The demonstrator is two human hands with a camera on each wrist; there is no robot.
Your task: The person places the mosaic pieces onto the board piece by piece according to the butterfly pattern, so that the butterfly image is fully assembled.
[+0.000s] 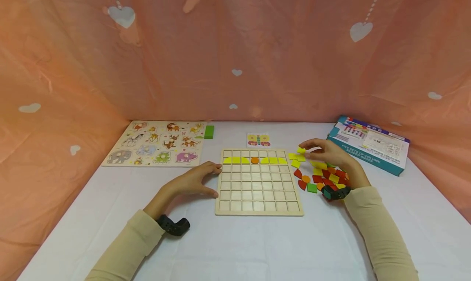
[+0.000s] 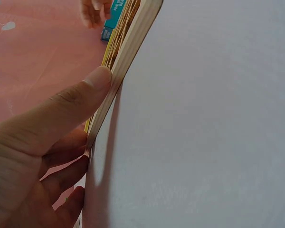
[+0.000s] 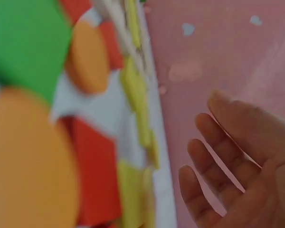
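Observation:
A wooden grid board [image 1: 257, 197] lies on the white table, its second row holding yellow pieces [image 1: 236, 160] on either side of an orange disc [image 1: 255, 160]. My left hand [image 1: 193, 180] touches the board's left edge with thumb and fingertips spread along it; the left wrist view has the thumb [image 2: 97, 80] against the rim. To the right of the board, my right hand [image 1: 324, 153] hovers by several loose yellow squares [image 1: 295, 163]. Its fingers [image 3: 213, 178] are apart and hold nothing in the right wrist view. Beneath that wrist spreads a pile of red pieces [image 1: 327, 183], orange discs and green ones.
Behind the board lies a small butterfly pattern card [image 1: 258, 140]. An animal puzzle board [image 1: 154, 144] is at the back left, beside a green block [image 1: 209, 132]. A teal and white box [image 1: 369, 144] sits at the back right. A pink curtain [image 1: 235, 52] hangs behind the table.

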